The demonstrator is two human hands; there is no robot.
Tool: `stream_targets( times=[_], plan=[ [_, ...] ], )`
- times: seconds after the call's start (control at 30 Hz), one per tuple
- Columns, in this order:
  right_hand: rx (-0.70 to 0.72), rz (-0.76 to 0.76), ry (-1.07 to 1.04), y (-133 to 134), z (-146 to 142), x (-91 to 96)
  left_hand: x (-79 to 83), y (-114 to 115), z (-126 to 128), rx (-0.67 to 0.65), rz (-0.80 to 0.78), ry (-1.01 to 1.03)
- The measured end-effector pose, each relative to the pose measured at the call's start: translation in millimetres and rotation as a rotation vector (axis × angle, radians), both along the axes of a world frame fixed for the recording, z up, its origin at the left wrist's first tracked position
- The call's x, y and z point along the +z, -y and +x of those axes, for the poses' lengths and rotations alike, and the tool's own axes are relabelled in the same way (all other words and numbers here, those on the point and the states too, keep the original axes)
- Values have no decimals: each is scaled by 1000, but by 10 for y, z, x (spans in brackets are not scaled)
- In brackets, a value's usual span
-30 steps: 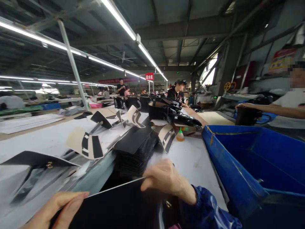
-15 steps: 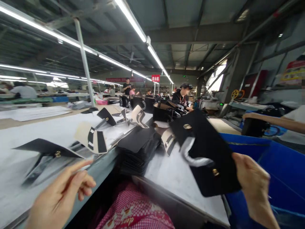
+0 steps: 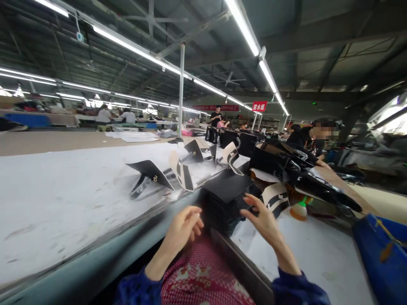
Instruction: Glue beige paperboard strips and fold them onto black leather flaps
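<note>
A stack of flat black panels (image 3: 224, 186) stands in front of me, between my hands. My left hand (image 3: 184, 228) hovers just left of the stack's near side, fingers loosely bent with nothing in them. On the other side, my right hand (image 3: 262, 218) is empty, thumb and fingers apart, close to the stack's right edge; I cannot tell whether it touches. To the left, a black panel with a gold clasp (image 3: 154, 173) rests tilted on the white-covered table (image 3: 79, 203). Beyond it lie curved cream-backed pieces (image 3: 232, 156) with black strips.
Black bags (image 3: 270, 156) are piled behind the stack. A bottle with a green top (image 3: 299, 209) stands on the right-hand surface. At the right edge is a blue bin (image 3: 381, 250). A co-worker in dark clothes (image 3: 305, 142) bends over the far table; other people sit farther back.
The black panel with gold fittings has left my right hand, which is now empty beside the stack. My left hand has come in towards the stack. My view has turned left.
</note>
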State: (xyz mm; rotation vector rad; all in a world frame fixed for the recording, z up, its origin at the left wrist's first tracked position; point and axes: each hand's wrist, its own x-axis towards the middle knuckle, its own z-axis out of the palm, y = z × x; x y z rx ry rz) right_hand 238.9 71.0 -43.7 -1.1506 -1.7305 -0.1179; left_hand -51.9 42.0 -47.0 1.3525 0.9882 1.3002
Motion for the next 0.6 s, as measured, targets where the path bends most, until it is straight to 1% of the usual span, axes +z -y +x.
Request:
stream_targets(
  times=[0.03,0.1,0.17,0.2,0.23,0.3,0.37,0.43,0.47,0.53,0.57,0.6],
  plan=[
    [28,-25,68,-158,-160,-30,-22,-38,64,-17,-9,9],
    [33,-37,148,-442,-457,-60,-39,-116,161,-36,-26,33],
    [5,-19,181,-592,-675,-67,-22,-189,230,-39,-43,67],
    [-9,-4,188,-594,-752,-68,-6,-221,261,-42,-50,87],
    [-16,14,194,-544,-815,-68,13,-249,292,-47,-54,107],
    [17,50,220,-317,-916,-58,50,-291,346,-47,-47,135],
    [133,71,277,-6,-985,-15,79,-292,367,-9,-3,133],
    [277,88,331,259,-997,78,107,-225,328,49,67,89],
    [296,123,324,343,-975,137,127,-160,285,62,105,51],
    [148,262,297,405,-887,248,184,25,169,23,173,-56],
    [80,299,284,398,-833,285,223,130,106,-22,200,-118],
    [58,294,277,379,-781,303,266,229,47,-65,223,-179]
  ],
)
